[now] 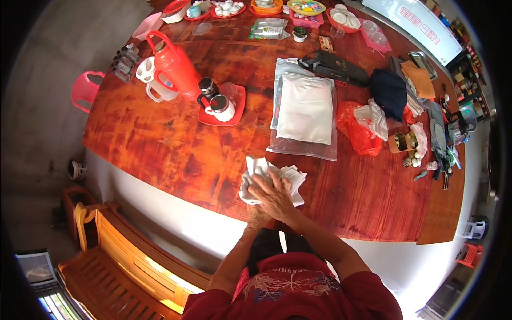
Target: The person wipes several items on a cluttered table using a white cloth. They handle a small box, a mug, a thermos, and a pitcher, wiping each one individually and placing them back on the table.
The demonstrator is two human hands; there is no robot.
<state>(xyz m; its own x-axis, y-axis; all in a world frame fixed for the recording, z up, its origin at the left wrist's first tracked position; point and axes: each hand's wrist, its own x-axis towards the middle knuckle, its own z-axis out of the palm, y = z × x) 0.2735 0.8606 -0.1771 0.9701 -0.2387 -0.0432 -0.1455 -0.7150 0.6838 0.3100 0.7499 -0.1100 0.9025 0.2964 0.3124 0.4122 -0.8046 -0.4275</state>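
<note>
A crumpled white cloth (252, 188) lies at the front edge of the red-brown wooden table (208, 160). My right hand (274, 193) rests on top of it, fingers stretched out and apart. Beneath the right hand and the cloth is my left hand (258, 215); only its back near the wrist shows, and its fingers are hidden. Just beyond the cloth is a clear plastic bag (305, 109) with folded white material inside.
Left on the table stand a red thermos (177, 69), a white cup holder (160, 85) and a red tray (234, 118) with cups. A red plastic bag (354, 130), dark cloth (388, 93) and clutter lie right. Dishes line the far edge. A wooden bench (122, 261) stands lower left.
</note>
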